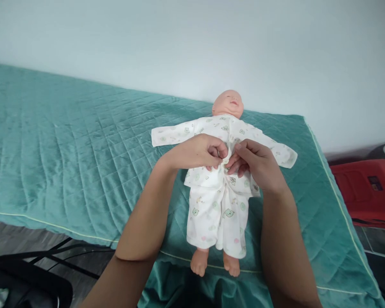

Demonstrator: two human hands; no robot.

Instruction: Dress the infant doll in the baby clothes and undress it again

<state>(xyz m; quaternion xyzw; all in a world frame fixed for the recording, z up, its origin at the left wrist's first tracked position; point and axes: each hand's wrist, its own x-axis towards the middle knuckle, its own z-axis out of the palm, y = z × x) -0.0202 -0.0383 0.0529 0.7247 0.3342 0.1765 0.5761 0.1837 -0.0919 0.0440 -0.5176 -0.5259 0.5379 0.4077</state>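
Observation:
A baby doll (228, 103) lies on its back on a green quilted cover, its head toward the wall and its bare feet toward me. It wears a white printed long-sleeved shirt (208, 126) and matching trousers (203, 214). Both hands are at the middle of the shirt's front. My left hand (207, 152) pinches the front edge of the shirt with curled fingers. Close beside it, my right hand (250, 160) grips the opposite edge between thumb and fingers. Small fasteners seem to run along the opening, partly hidden by my fingertips.
The green quilted cover (67, 149) spreads far to the left and ends at a piped edge on the right. Behind it rises a pale wall (179, 47). A red plastic object (365, 188) stands at the right. Black chair-like furniture (28, 278) is at the lower left.

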